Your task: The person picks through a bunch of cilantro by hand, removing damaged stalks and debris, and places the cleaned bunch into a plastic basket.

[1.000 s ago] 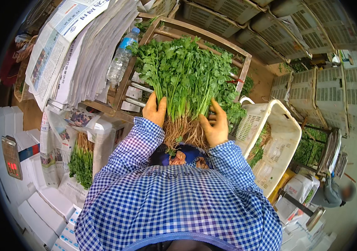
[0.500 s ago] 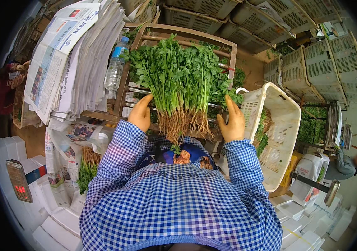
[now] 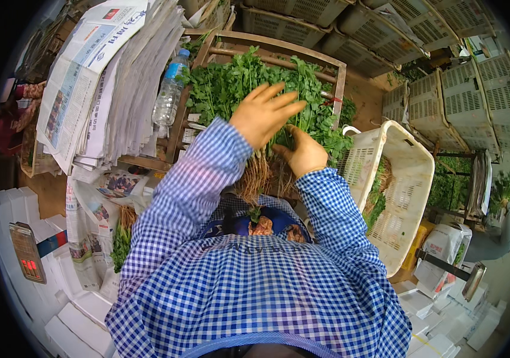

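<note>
A bunch of leafy greens with long thin stems and brown roots lies on a brown metal frame, roots toward me. Over the middle of the bunch, my left hand is held flat with its fingers outstretched. Beside it, my right hand curls thumb and fingers round stems at the right part of the bunch; its fingertips are partly hidden among the leaves. Both hands are in orange-tan gloves, below blue checked sleeves.
Left of the frame are a water bottle and a tall newspaper stack. A white crate holding greens stands at the right. More crates are stacked behind. White boxes and a scale display are lower left. A person is far right.
My left hand has moved rightward from the bunch's left side to above its middle. My right hand has come leftward onto the stems, its fingers now curled.
</note>
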